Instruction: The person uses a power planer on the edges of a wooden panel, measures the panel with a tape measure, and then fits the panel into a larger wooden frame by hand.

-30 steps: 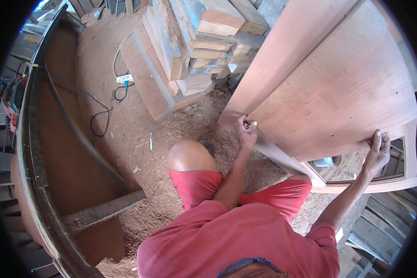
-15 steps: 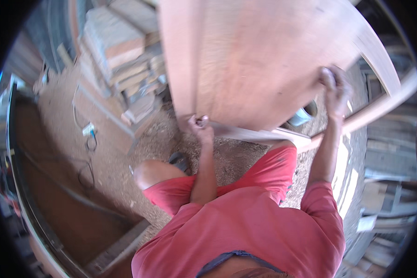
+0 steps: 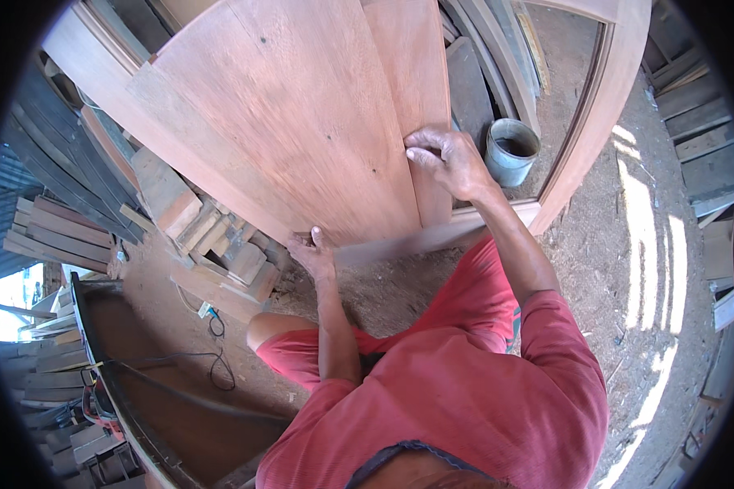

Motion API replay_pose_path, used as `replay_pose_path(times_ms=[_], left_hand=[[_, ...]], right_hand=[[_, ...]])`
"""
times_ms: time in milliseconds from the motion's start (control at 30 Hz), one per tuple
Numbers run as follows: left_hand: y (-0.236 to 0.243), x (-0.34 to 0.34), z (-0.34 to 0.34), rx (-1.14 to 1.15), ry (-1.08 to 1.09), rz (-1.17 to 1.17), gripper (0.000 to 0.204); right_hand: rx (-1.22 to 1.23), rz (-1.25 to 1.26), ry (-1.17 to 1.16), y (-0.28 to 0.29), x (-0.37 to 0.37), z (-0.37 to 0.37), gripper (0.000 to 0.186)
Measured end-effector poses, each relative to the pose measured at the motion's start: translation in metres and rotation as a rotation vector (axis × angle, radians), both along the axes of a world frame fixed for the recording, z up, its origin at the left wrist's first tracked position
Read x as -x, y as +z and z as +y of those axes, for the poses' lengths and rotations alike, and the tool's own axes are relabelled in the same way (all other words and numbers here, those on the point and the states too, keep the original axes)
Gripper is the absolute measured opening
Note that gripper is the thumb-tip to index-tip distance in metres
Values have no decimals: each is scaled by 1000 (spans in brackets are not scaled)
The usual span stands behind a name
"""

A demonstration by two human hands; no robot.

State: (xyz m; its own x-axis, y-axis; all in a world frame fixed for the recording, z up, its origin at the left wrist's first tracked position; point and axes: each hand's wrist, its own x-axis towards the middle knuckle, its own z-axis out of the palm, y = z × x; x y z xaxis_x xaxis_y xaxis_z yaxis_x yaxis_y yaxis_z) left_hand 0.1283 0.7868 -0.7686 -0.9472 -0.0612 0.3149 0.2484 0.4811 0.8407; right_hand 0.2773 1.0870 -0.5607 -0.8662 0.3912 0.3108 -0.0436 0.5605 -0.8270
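Note:
A pale reddish wooden panel [image 3: 269, 122] with a few small dark dots lies in a curved wooden frame [image 3: 583, 147] before me. My left hand [image 3: 311, 249] is closed on the panel's lower left edge, thumb raised. My right hand [image 3: 450, 163] has its thumb and fingers closed at the seam where the panel meets a narrower board [image 3: 412, 73]; its fingertips are partly hidden. A pale blue bucket [image 3: 507, 171] stands just right of that hand, seen through the frame's opening.
Stacked offcuts [image 3: 220, 240] and long planks [image 3: 69, 163] stand at left. A dark curved wooden piece [image 3: 98, 326] lies lower left, with a cord and power strip [image 3: 205, 310] beside it. More timber [image 3: 705, 147] lines the right side, beyond a sunlit strip of floor [image 3: 644, 244].
My view has swung to the right, so the panel now sits higher and more centrally. My right hand has shifted from the panel's outer edge to the seam beside the narrow board.

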Motion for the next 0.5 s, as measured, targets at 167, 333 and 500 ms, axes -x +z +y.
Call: replay_pose_path(times_ms=[167, 333, 500], left_hand=[[90, 27, 7, -113, -69, 148, 38], [96, 39, -24, 161, -86, 131, 39], [89, 41, -24, 192, -76, 119, 37]], right_hand=[[30, 39, 13, 7, 5, 3, 18], [68, 196, -31, 4, 10, -4, 19], [-84, 242, -145, 2, 14, -17, 15]])
